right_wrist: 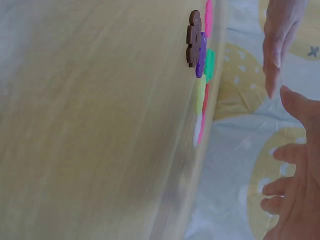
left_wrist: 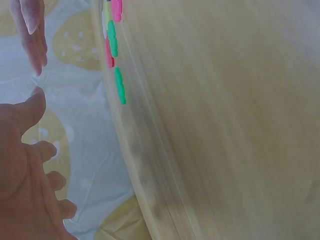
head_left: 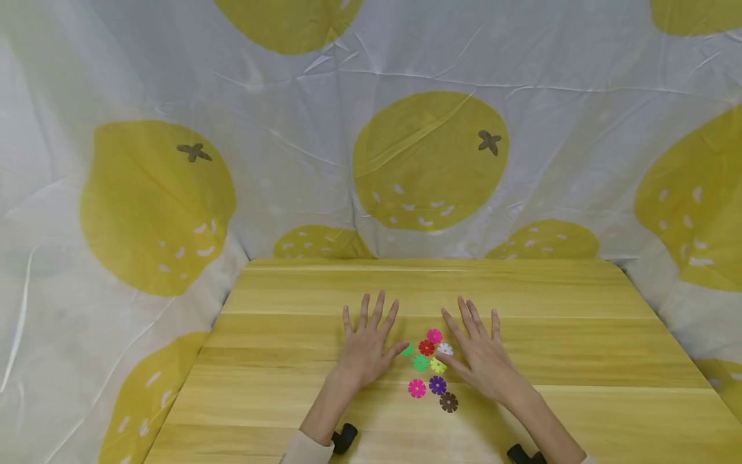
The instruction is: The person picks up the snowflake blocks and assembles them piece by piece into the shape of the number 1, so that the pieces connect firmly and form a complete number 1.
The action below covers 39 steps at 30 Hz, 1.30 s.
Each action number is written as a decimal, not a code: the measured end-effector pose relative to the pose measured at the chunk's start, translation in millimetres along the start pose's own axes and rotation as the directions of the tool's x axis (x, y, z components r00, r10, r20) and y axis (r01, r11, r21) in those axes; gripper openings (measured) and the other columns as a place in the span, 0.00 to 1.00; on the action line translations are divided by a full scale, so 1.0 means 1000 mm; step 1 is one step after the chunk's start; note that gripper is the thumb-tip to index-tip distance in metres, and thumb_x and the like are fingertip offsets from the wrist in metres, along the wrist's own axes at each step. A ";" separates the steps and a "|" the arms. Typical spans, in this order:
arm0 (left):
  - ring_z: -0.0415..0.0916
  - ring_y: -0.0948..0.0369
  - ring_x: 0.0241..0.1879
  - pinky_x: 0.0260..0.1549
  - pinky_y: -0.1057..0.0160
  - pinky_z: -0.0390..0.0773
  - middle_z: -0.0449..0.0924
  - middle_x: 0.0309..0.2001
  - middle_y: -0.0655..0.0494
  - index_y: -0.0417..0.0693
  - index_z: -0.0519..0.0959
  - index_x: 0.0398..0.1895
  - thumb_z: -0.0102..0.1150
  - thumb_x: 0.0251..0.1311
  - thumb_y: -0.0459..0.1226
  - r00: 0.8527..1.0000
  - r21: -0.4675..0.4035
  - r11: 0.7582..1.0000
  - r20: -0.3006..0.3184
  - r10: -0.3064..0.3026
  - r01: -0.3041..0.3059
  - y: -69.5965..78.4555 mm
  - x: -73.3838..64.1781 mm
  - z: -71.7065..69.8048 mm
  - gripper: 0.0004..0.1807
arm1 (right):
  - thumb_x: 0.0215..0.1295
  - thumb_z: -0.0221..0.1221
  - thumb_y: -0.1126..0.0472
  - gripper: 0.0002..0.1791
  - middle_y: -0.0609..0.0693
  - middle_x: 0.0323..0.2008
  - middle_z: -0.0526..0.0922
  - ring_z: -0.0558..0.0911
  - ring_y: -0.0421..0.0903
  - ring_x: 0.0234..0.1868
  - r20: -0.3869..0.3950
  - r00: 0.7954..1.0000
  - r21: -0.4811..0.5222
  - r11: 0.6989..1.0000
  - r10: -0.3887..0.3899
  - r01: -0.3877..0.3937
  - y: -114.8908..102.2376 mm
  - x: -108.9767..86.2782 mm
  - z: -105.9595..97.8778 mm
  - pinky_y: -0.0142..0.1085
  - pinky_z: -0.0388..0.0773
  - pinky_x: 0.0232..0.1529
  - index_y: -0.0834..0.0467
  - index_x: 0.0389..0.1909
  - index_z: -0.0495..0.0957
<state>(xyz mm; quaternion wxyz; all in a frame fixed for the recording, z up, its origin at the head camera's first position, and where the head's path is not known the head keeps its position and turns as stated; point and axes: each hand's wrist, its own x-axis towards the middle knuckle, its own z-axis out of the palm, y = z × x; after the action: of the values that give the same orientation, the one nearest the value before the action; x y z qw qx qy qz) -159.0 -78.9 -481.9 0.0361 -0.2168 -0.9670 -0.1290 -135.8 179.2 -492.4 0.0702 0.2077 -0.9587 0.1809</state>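
Note:
Several flat, notched plastic discs lie loosely grouped on the wooden table. Among them are a red disc (head_left: 426, 348), a purple disc (head_left: 437, 385), a brown disc (head_left: 449, 403), a white disc (head_left: 445, 349) and a yellow disc (head_left: 438, 365). Two are green, one of them (head_left: 420, 363) in the middle of the group; two are pink, the nearer one (head_left: 417, 388) at the left. To the left, my left hand (head_left: 366, 351) is spread with its fingers straight. My right hand (head_left: 482, 361) is spread likewise on the other side. Both hover above the table, holding nothing; each thumb partly covers a disc in the head view.
The wooden table (head_left: 278, 361) reaches back to a hanging white cloth (head_left: 290, 161) printed with yellow lemons. The cloth also hangs at both sides. Black wrist mounts (head_left: 346, 438) show beneath the forearms.

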 end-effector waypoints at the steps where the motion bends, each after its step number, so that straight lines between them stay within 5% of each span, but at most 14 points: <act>1: 0.38 0.36 0.83 0.72 0.21 0.39 0.41 0.85 0.42 0.52 0.52 0.84 0.49 0.75 0.60 1.000 -0.009 1.000 0.005 -0.001 0.001 -0.001 -0.001 0.000 0.43 | 0.73 0.57 0.39 0.45 0.64 0.83 0.38 0.41 0.64 0.84 0.005 1.000 0.004 1.000 0.001 -0.001 0.000 -0.001 0.000 0.63 0.18 0.78 0.55 0.83 0.53; 5: 0.40 0.38 0.83 0.73 0.23 0.39 0.42 0.84 0.41 0.52 0.51 0.84 0.49 0.75 0.59 0.999 -0.043 0.999 0.032 -0.008 0.010 -0.004 -0.003 -0.002 0.42 | 0.74 0.58 0.42 0.42 0.64 0.83 0.45 0.51 0.66 0.82 0.017 1.000 0.046 0.999 -0.002 0.001 0.002 -0.003 -0.002 0.68 0.27 0.78 0.51 0.82 0.56; 10: 0.53 0.40 0.80 0.76 0.31 0.52 0.53 0.81 0.38 0.48 0.56 0.82 0.56 0.75 0.52 0.996 -0.117 0.993 0.090 -0.021 0.031 -0.009 -0.004 -0.002 0.40 | 0.73 0.63 0.49 0.37 0.66 0.75 0.66 0.73 0.69 0.70 0.015 1.000 0.216 0.976 0.002 -0.005 0.005 -0.003 -0.005 0.72 0.61 0.70 0.48 0.79 0.63; 15: 0.74 0.45 0.67 0.63 0.43 0.77 0.75 0.68 0.40 0.41 0.73 0.71 0.64 0.70 0.44 0.994 -0.233 0.972 0.111 0.018 0.008 -0.015 -0.001 0.000 0.30 | 0.69 0.67 0.59 0.26 0.60 0.56 0.84 0.85 0.56 0.52 0.075 0.996 0.502 0.862 0.039 -0.071 0.016 0.000 -0.004 0.49 0.86 0.52 0.58 0.67 0.78; 19: 0.78 0.52 0.52 0.49 0.56 0.82 0.80 0.54 0.46 0.39 0.79 0.63 0.69 0.66 0.40 0.990 -0.355 0.935 0.131 0.057 -0.007 -0.019 0.002 0.002 0.25 | 0.66 0.68 0.63 0.19 0.58 0.45 0.88 0.85 0.42 0.38 0.182 0.982 0.619 0.769 0.057 -0.160 0.025 0.004 0.001 0.31 0.84 0.34 0.63 0.57 0.84; 23: 0.79 0.51 0.48 0.47 0.60 0.80 0.80 0.49 0.46 0.37 0.80 0.61 0.72 0.63 0.36 0.981 -0.451 0.892 0.171 0.087 -0.001 -0.018 0.008 0.005 0.24 | 0.63 0.69 0.66 0.19 0.59 0.37 0.87 0.82 0.39 0.31 0.265 0.964 0.677 0.706 0.032 -0.210 0.028 0.005 0.009 0.28 0.81 0.29 0.67 0.55 0.84; 31: 0.78 0.57 0.45 0.45 0.64 0.78 0.81 0.46 0.49 0.43 0.83 0.55 0.76 0.59 0.37 0.974 -0.388 0.921 0.215 0.069 0.020 -0.002 0.021 0.013 0.21 | 0.58 0.73 0.66 0.18 0.48 0.26 0.77 0.71 0.34 0.24 0.287 0.956 0.636 0.734 0.060 -0.237 0.024 0.007 0.022 0.25 0.70 0.25 0.64 0.51 0.87; 39: 0.71 0.65 0.37 0.39 0.68 0.74 0.79 0.39 0.53 0.45 0.81 0.40 0.78 0.55 0.34 0.972 -0.401 0.914 0.231 0.032 0.066 0.002 0.021 0.017 0.14 | 0.52 0.76 0.68 0.17 0.51 0.29 0.79 0.74 0.36 0.26 0.268 0.959 0.624 0.742 0.091 -0.245 0.020 0.008 0.022 0.27 0.75 0.27 0.64 0.44 0.86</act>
<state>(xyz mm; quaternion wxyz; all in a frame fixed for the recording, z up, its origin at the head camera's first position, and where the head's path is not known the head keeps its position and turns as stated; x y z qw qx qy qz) -177.5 -63.8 -495.1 -0.1246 -0.2247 -0.9183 -0.3011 -152.8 185.1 -517.2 -0.1295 0.1499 -0.8523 0.4840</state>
